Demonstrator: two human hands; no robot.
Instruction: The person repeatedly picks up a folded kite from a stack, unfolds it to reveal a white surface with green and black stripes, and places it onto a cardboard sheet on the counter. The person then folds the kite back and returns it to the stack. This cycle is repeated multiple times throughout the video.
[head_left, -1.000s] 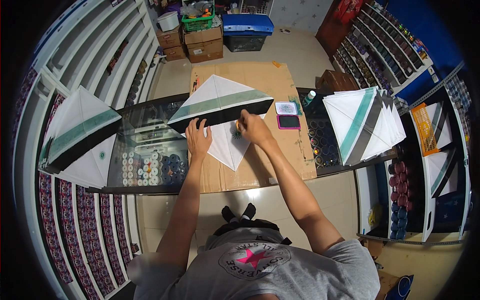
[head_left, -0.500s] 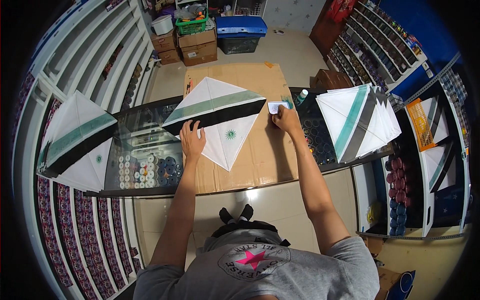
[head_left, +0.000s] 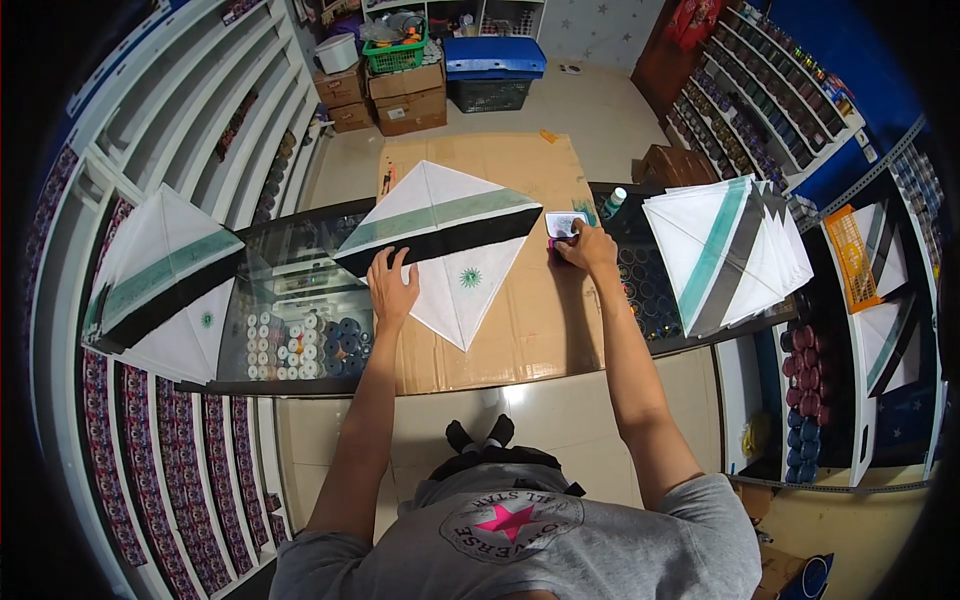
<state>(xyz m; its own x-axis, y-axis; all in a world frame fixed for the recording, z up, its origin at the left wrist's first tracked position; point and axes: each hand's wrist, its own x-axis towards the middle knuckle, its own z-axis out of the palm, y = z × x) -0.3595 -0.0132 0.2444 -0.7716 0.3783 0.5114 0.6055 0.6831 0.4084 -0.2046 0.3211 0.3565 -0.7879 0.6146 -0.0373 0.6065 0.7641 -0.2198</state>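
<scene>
A white diamond-shaped kite (head_left: 480, 310) with a green band, a black band and a small green sunburst mark lies flat on a cardboard sheet (head_left: 500, 370). My left hand (head_left: 396, 290) rests on its left part, fingers spread over the black band's lower edge. To the right of the kite, a small white-rimmed ink pad (head_left: 567, 224) sits on the cardboard. Closed at the pad's near edge, my right hand (head_left: 590, 250) grips a small magenta stamp (head_left: 556, 243), mostly hidden by the fingers. A small bottle (head_left: 614, 200) with a pale cap stands just beyond.
Stacked kites lie at the right (head_left: 725, 255) and left (head_left: 165, 280) of the glass counter (head_left: 285, 245). Thread spools (head_left: 280, 345) show through the glass. Shelves rise on both sides. Cardboard boxes (head_left: 408, 100) and a blue-lidded bin (head_left: 492, 75) stand on the floor beyond.
My right hand has shifted slightly to the near side of the ink pad, uncovering more of the pad and the magenta stamp. My left hand stays on the kite. The whole view has shifted slightly.
</scene>
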